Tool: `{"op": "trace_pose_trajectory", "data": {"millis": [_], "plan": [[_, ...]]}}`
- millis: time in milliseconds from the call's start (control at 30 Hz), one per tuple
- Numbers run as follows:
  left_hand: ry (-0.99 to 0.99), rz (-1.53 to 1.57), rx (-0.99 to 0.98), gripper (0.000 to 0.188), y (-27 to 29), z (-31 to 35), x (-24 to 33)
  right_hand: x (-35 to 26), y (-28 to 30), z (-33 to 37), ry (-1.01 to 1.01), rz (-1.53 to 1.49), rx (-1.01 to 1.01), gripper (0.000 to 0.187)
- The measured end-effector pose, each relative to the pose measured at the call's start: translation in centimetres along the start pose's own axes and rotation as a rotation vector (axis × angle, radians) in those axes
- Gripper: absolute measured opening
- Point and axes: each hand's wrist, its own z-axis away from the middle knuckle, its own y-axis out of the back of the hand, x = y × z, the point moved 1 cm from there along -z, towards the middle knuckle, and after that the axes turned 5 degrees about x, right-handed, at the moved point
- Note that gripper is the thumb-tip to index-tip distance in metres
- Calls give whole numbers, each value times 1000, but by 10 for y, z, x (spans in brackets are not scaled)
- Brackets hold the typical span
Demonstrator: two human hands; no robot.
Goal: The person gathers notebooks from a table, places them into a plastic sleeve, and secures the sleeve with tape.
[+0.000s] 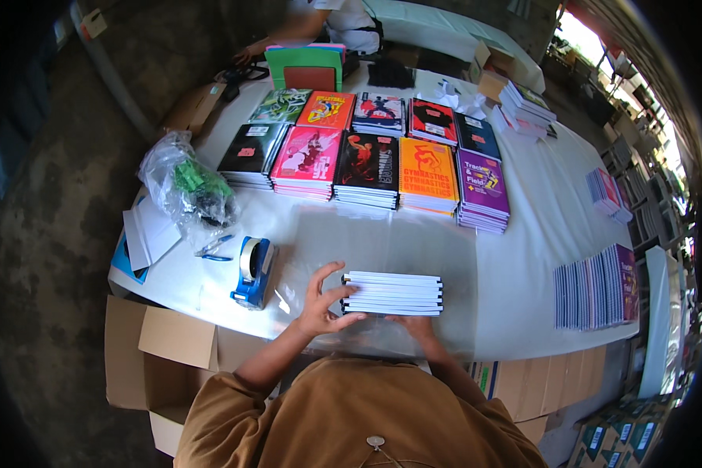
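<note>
A small stack of notebooks [392,293] is held in front of me, its white page edges and dark corners facing up. My left hand [317,304] is at the stack's left end. Its thumb and a finger press against the notebooks, while the index finger stretches up and away. Behind the near side of the stack, my right hand [415,325] supports it, its fingers mostly hidden. Beneath lies a clear plastic sheet [452,257] on the white-covered table. A blue tape dispenser [252,273] stands left of my left hand.
Two rows of colourful notebook stacks [366,168] span the far side. Further stacks sit right [597,288]. On the left are a plastic bag [187,183], blue-handled pliers [214,253] and white sheets [150,232]. An open carton [164,351] stands below. Another person [320,23] works behind green folders [304,62].
</note>
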Motion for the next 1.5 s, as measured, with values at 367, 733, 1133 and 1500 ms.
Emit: {"op": "trace_pose_trajectory", "data": {"millis": [367,733,1133,1500], "plan": [[144,78,76,66,-12,34,-14,-12,-1,-2,-238,-592,131,40],[655,406,-78,103,-46,54,-9,-6,2,-1,6,-158,222,51],[540,55,-399,69,-51,115,-76,1,3,1,-33,-285,263,52],[710,150,-393,63,-50,109,-68,5,3,10,-50,-254,247,55]]}}
